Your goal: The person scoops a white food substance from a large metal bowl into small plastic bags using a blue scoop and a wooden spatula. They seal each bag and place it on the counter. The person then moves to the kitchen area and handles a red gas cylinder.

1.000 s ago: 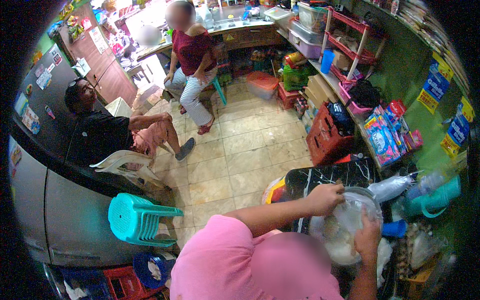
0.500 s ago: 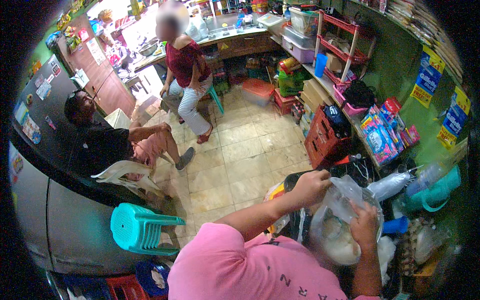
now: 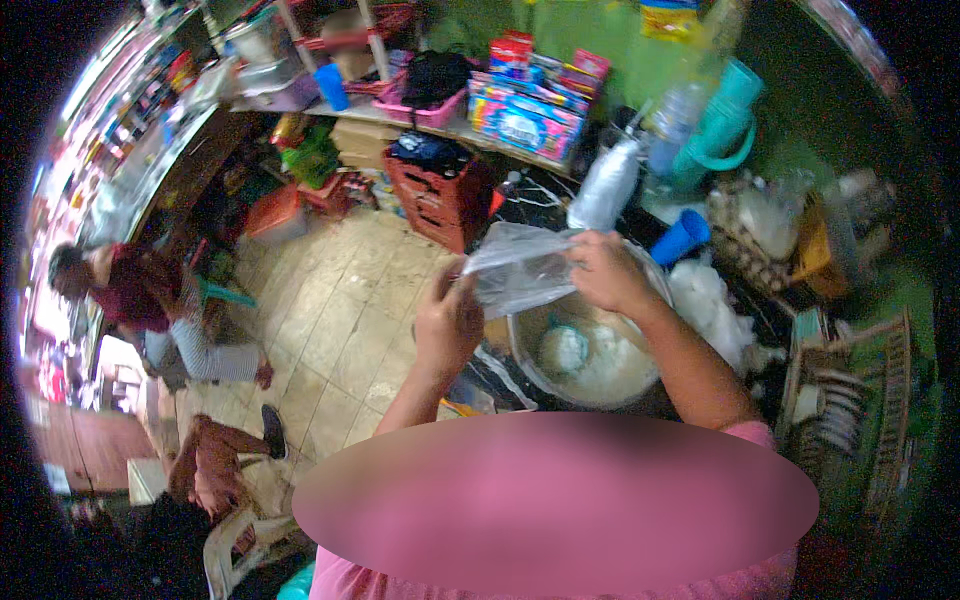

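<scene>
A clear plastic bag is stretched between my two hands above a wide round tub. Its left edge is pinched in the fingers of my left hand, and my right hand grips the right side. Inside the tub lies a whitish, grainy or powdery mass, with a pale round scoop or cup resting in it. The bag looks flat, with nothing plain to see in it. Part of the tub's far rim is hidden behind the bag and my right forearm.
Right of the tub are a blue plastic cup and crumpled white plastic bags. Behind stand a bundle of clear bags, a teal pitcher and a red crate. Two people sit at the left; a dish rack stands at right.
My view has swung to the right, bringing the tub nearer the middle. The bag, hanging upright over the tub before, is now drawn out sideways between both hands.
</scene>
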The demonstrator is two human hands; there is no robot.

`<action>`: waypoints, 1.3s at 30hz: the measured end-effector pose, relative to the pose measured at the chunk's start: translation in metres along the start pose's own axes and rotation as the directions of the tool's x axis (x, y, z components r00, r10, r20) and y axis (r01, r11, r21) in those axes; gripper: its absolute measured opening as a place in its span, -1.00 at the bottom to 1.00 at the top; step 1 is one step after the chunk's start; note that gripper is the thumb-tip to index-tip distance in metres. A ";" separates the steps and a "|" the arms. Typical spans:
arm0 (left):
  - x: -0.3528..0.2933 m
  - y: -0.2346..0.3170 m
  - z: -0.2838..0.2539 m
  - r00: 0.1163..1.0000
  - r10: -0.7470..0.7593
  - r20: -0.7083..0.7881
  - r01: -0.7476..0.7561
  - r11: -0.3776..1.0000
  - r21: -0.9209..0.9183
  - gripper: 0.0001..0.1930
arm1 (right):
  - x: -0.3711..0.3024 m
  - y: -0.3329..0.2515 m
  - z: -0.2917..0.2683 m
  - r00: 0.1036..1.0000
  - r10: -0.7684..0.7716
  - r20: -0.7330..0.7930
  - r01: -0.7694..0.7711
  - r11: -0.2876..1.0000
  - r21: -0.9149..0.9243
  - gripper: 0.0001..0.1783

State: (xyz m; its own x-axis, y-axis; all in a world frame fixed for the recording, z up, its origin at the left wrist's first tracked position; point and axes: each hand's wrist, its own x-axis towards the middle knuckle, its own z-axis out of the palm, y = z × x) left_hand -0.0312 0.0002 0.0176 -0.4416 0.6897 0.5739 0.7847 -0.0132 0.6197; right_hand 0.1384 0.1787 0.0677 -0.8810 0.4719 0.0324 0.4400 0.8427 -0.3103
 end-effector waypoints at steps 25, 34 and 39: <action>0.023 -0.002 0.004 0.915 -0.400 0.044 0.402 0.907 -0.126 -0.25 | 0.002 0.022 0.059 0.826 -0.171 0.537 0.413 0.832 -0.371 -0.71; 0.029 -0.003 -0.006 0.921 -0.389 0.023 0.385 0.897 -0.218 -0.22 | -0.028 0.047 0.034 0.816 -0.199 0.543 0.347 0.920 -0.183 -0.72; 0.037 -0.005 -0.013 0.934 -0.356 -0.001 0.356 0.934 -0.018 -0.26 | -0.044 0.072 0.029 0.956 -0.153 0.252 0.085 0.962 0.260 -0.80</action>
State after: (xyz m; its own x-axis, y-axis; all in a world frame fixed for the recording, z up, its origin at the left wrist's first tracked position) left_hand -0.0573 0.0168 0.0424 -0.6928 0.6482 0.3160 0.5678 0.2201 0.7932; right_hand 0.2037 0.2113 0.0168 -0.9528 0.2570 -0.1615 0.3032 0.7834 -0.5426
